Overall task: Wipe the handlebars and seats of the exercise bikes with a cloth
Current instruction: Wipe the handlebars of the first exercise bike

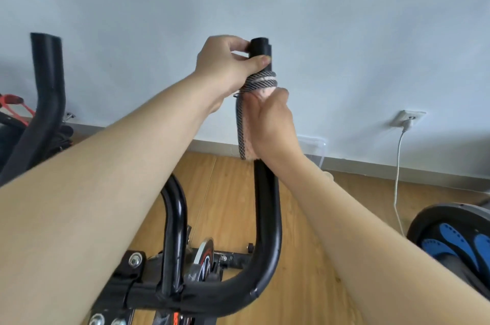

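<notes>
A black exercise-bike handlebar (267, 205) rises from the lower centre up to its tip near the middle of the view. A pink cloth with a dark netted edge (242, 123) is wrapped around the upper part of that bar. My right hand (273, 126) is closed around the cloth and the bar. My left hand (228, 62) grips the bar's top end just above the cloth, thumb across the front. The other handlebar arm (46, 91) stands at the far left. No seat is in view.
The bike's flywheel (204, 255) and base bar lie below on the wooden floor (305, 218). A white wall is just behind. A wall socket (409, 118) with a white cable hangs at right. A blue-and-grey machine (456, 240) sits at lower right.
</notes>
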